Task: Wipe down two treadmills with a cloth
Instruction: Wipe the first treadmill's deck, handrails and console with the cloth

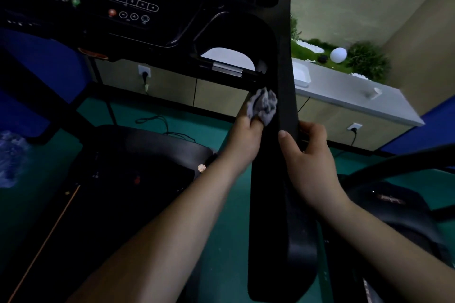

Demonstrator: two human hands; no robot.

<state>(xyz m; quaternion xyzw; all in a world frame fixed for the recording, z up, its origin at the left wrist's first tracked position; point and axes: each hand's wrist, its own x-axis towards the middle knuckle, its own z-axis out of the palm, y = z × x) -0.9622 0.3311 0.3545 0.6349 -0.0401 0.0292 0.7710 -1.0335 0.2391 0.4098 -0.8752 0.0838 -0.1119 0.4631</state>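
A black treadmill fills the view, with its button console (98, 0) at upper left and its dark deck (128, 179) below. Its right upright post (285, 96) runs from top to bottom in the middle. My left hand (243, 140) is shut on a crumpled grey cloth (263, 104) and presses it against the left face of the post, just under the console frame. My right hand (312, 155) grips the same post a little lower, thumb on the front and fingers wrapped behind. Part of a second treadmill (394, 199) shows at lower right.
The floor (221, 229) is green. A low cabinet with a white top (349, 91) runs along the back wall, with wall sockets and plugged cables. Plants and a white globe lamp (338, 55) stand behind it. A crumpled plastic bag (9, 155) lies at far left.
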